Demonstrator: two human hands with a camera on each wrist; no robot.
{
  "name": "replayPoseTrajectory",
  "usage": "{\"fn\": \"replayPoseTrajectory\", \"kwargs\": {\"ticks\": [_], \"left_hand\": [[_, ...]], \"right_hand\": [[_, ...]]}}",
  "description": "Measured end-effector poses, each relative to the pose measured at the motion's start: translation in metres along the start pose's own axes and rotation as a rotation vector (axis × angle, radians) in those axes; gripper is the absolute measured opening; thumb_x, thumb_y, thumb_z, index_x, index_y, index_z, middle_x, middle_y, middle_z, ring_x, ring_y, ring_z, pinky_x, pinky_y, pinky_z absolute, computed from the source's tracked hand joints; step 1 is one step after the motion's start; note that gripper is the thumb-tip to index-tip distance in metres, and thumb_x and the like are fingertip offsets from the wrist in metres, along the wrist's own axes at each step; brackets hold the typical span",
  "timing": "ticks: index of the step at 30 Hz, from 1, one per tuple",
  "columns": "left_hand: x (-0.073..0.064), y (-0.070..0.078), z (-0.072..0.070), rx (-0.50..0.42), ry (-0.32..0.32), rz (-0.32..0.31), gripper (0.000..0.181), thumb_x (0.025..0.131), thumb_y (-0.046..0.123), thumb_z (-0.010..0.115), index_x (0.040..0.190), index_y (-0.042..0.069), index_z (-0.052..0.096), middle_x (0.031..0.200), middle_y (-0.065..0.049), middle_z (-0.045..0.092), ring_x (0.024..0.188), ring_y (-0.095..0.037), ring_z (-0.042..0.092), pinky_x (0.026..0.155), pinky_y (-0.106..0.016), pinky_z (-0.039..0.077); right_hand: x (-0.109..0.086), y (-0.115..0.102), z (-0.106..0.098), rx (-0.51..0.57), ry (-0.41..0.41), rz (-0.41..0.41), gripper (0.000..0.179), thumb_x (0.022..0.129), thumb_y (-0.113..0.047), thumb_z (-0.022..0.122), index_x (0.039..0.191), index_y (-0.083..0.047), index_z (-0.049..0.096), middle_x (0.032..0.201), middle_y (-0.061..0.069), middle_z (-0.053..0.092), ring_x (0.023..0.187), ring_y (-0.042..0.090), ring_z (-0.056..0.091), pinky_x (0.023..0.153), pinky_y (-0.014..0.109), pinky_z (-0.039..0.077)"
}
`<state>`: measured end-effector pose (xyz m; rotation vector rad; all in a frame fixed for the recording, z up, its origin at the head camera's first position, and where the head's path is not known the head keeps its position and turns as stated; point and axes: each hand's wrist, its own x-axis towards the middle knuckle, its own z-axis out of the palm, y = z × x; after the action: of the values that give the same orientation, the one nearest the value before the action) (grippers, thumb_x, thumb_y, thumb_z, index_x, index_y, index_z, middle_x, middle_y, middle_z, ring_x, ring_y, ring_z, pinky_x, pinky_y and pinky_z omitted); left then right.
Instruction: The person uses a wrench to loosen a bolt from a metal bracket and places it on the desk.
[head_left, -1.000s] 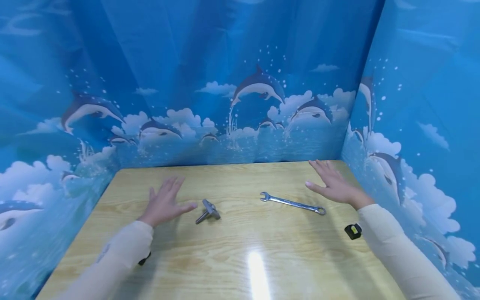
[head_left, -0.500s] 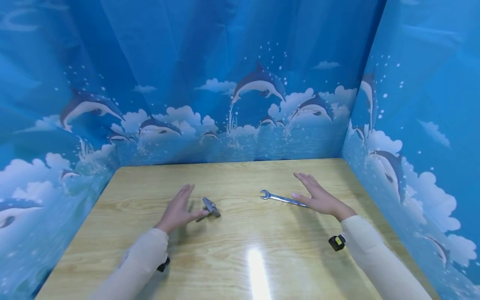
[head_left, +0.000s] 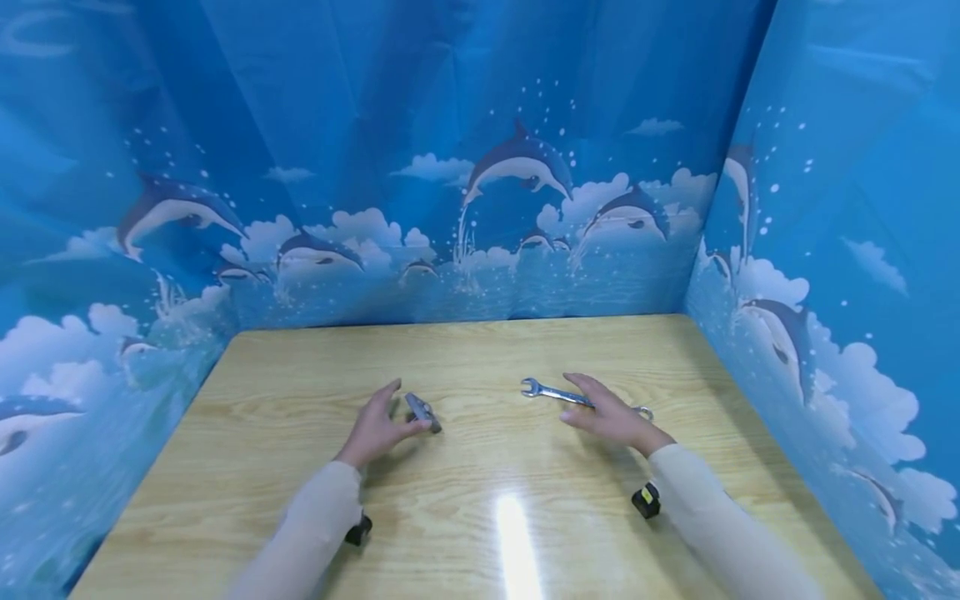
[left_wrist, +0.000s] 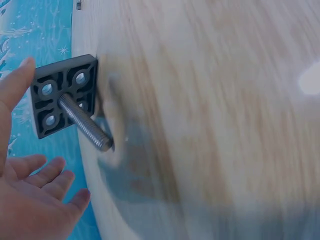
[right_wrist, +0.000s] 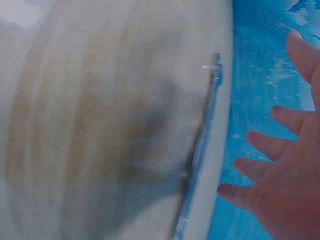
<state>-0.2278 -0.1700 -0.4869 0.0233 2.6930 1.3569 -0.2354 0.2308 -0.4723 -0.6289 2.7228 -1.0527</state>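
Observation:
A dark grey square plate with holes and a threaded rod [left_wrist: 65, 97] rests on the table at the centre left, its rod jutting out in the left wrist view. My left hand [head_left: 378, 429] is right beside it, fingers spread, the thumb overlapping the part in the head view; whether it touches is unclear. A shiny combination wrench [head_left: 555, 393] lies flat at the centre right. Above its shaft hovers my right hand [head_left: 613, 418], fingers apart and holding nothing, covering part of the shaft in the head view. In the right wrist view the wrench [right_wrist: 200, 145] appears apart from the fingers.
The wood-grain table [head_left: 457, 500] has a bright reflection near its front. A blue curtain [head_left: 360, 150] with dolphins closes off the back and sides. A small black device [head_left: 647, 500] sits under the right wrist, another black device [head_left: 358, 531] under the left.
Both hands have moved inward and lower: the left rightward to the plate with the rod, the right leftward over the wrench. Plate and wrench have stayed in place.

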Motion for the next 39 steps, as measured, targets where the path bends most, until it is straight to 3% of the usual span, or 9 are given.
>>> {"fn": "replayPoseTrajectory", "kwargs": {"ticks": [10, 15, 21, 32, 39], "left_hand": [[0.001, -0.003, 0.015, 0.044, 0.031, 0.05, 0.098, 0.071, 0.038, 0.083, 0.146, 0.0, 0.033, 0.146, -0.023, 0.04, 0.134, -0.04, 0.037, 0.114, -0.053, 0.03], [0.004, -0.005, 0.021, 0.026, 0.059, 0.048, 0.093, 0.073, 0.035, 0.082, 0.144, -0.001, 0.035, 0.138, -0.024, 0.049, 0.127, -0.039, 0.047, 0.11, -0.051, 0.037], [0.005, -0.002, 0.025, -0.011, 0.094, 0.066, 0.085, 0.074, 0.025, 0.083, 0.142, -0.001, 0.039, 0.132, -0.023, 0.054, 0.122, -0.037, 0.052, 0.107, -0.047, 0.042], [0.005, 0.002, 0.029, -0.018, 0.089, 0.072, 0.082, 0.075, 0.025, 0.082, 0.14, -0.001, 0.041, 0.13, -0.022, 0.056, 0.12, -0.036, 0.053, 0.104, -0.047, 0.046], [0.004, 0.001, 0.03, -0.055, 0.105, 0.055, 0.078, 0.075, 0.023, 0.083, 0.138, 0.0, 0.043, 0.125, -0.02, 0.058, 0.117, -0.034, 0.056, 0.101, -0.045, 0.049]], "right_hand": [[0.007, 0.014, 0.018, -0.119, 0.039, 0.042, 0.074, 0.093, -0.041, 0.06, 0.147, 0.0, 0.031, 0.148, 0.026, 0.034, 0.136, 0.047, 0.029, 0.112, 0.064, 0.025], [0.011, 0.018, 0.018, -0.163, 0.074, 0.073, 0.068, 0.094, -0.04, 0.058, 0.143, 0.003, 0.038, 0.142, 0.025, 0.043, 0.129, 0.045, 0.039, 0.109, 0.062, 0.033], [0.02, 0.028, 0.02, -0.212, 0.145, 0.05, 0.051, 0.093, -0.027, 0.064, 0.132, 0.004, 0.052, 0.128, 0.023, 0.053, 0.114, 0.04, 0.048, 0.099, 0.057, 0.044], [0.036, 0.039, 0.021, -0.159, 0.214, 0.083, 0.021, 0.088, -0.008, 0.067, 0.108, -0.001, 0.068, 0.095, 0.01, 0.062, 0.087, 0.022, 0.056, 0.078, 0.039, 0.052], [0.041, 0.04, 0.026, -0.105, 0.208, 0.101, 0.016, 0.087, -0.004, 0.068, 0.102, 0.0, 0.069, 0.09, 0.008, 0.061, 0.083, 0.02, 0.056, 0.076, 0.036, 0.052]]}}
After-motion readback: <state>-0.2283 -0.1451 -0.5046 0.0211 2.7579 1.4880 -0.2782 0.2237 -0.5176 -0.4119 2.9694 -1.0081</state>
